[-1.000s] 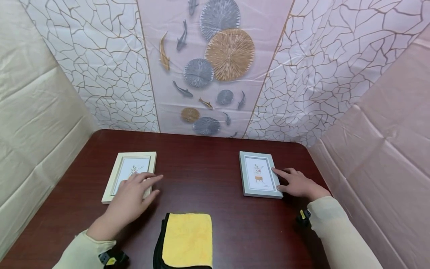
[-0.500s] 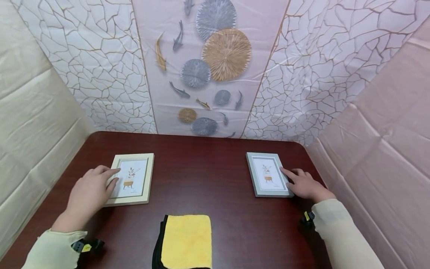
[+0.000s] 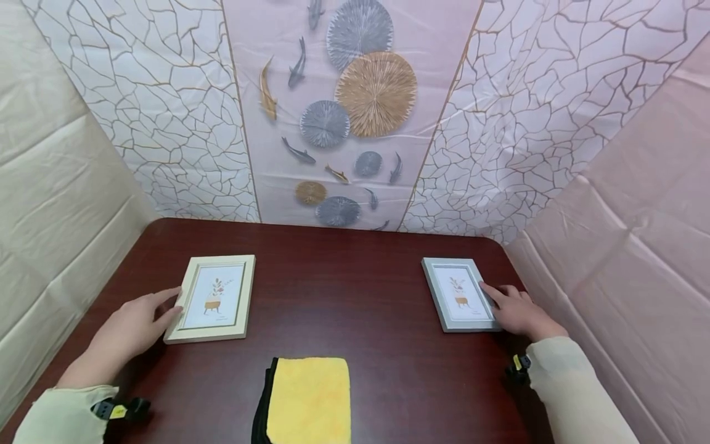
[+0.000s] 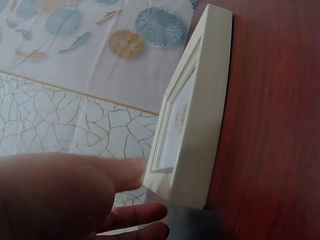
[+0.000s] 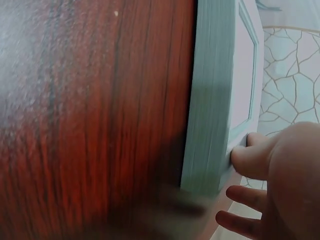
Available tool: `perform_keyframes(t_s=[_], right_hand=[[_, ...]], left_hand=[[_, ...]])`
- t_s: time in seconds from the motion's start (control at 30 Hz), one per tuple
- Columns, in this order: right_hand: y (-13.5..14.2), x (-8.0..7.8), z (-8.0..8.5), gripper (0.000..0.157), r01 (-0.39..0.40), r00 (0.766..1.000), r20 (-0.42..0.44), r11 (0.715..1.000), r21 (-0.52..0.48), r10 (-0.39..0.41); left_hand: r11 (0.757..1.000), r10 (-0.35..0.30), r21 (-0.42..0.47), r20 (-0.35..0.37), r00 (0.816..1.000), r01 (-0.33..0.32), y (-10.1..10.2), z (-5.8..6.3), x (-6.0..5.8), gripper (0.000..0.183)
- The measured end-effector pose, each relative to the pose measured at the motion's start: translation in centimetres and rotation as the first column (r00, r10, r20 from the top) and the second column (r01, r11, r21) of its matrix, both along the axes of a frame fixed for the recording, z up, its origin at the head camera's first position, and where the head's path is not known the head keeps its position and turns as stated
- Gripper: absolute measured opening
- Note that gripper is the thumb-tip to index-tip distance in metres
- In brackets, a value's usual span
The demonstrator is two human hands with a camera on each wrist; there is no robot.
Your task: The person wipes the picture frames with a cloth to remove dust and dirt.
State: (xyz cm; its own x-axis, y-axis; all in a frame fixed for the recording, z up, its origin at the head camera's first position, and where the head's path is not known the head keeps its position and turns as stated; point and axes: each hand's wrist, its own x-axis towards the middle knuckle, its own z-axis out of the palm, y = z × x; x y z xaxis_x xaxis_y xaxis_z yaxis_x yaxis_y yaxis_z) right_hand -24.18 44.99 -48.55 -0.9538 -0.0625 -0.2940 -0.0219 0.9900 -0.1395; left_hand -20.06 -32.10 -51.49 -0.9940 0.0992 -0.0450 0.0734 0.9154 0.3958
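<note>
- Left hand [image 3: 130, 327] is in there, grip released, relaxed fingers right at the cream frame [image 3: 212, 299], towards the surface's [image 3: 338, 283] left edge.
- Right hand [image 3: 521, 313], fingers unclenched, rests on the grey frame [image 3: 463, 295] by the right edge!
- Yellow cloth [image 3: 310, 398] sits folded, well back from the far edge.

No lettering, labels or numbers can be read anywhere here.
</note>
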Motion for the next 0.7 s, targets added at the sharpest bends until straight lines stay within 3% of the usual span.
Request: perform_keyframes(t_s=[0.27,0.43,0.7], right_hand=[[0.8,0.8,-0.1,0.069,0.039,0.999,0.017,0.999,-0.006,-0.039],[1.0,1.0,-0.5,0.068,0.029,1.0,-0.001,1.0,0.006,-0.029],[-0.1,0.5,-0.5,0.073,0.058,0.998,-0.039,0.998,-0.008,-0.058]], left_hand=[[0.998,-0.055,0.022,0.024,0.998,0.055,-0.1,-1.1,0.9,0.095],[0.997,-0.078,0.026,0.005,0.997,0.077,0.2,-1.9,1.3,0.097],[0.996,-0.085,0.019,-0.001,0.996,0.085,-0.1,-1.3,0.8,0.099]])
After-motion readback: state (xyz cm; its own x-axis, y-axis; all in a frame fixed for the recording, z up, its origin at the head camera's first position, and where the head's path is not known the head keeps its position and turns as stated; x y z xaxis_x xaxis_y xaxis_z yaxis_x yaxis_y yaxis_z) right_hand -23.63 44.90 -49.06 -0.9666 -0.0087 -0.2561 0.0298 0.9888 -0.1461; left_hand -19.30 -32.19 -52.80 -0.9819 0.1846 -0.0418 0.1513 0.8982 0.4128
